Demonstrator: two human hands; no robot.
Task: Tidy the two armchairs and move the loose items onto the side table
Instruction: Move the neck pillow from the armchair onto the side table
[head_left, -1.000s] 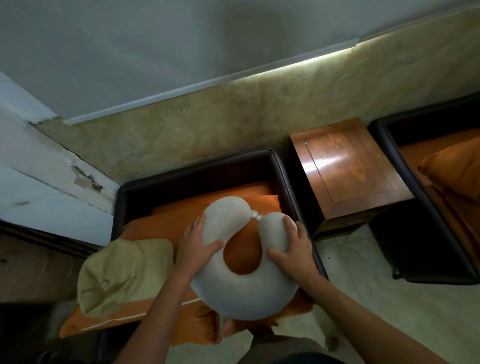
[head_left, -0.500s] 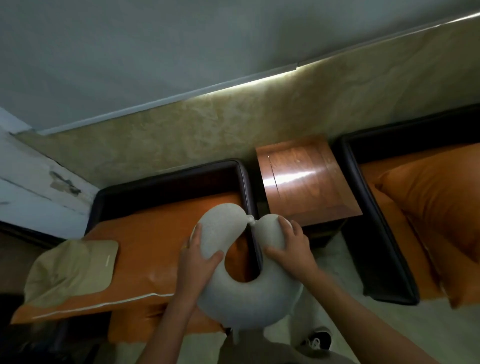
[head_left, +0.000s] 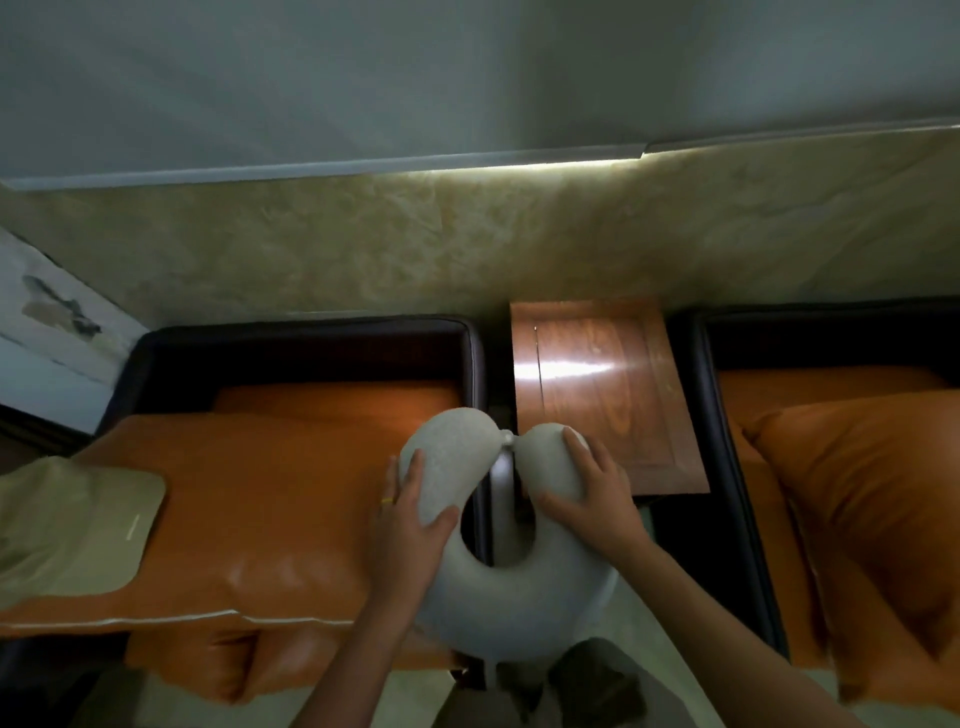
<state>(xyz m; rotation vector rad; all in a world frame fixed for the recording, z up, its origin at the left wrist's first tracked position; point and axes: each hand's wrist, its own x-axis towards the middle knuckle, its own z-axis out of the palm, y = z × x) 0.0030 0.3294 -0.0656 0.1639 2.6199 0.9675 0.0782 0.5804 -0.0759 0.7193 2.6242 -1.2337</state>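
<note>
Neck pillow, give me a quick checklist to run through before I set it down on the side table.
1. Hold on the neck pillow: left hand and right hand each grip one arm of it. Ok.
2. Side table top: bare glossy wood, nothing on it. Ok.
3. Pillow over the table: not ok; only its right tip overlaps the table's near left corner, the rest hangs over the gap and the left armchair.
4. Pillow tips: they meet at a small fastener; whether it is closed, cannot tell.
5. Other loose items: a beige cloth lies on the left armchair. Not ok.
</note>
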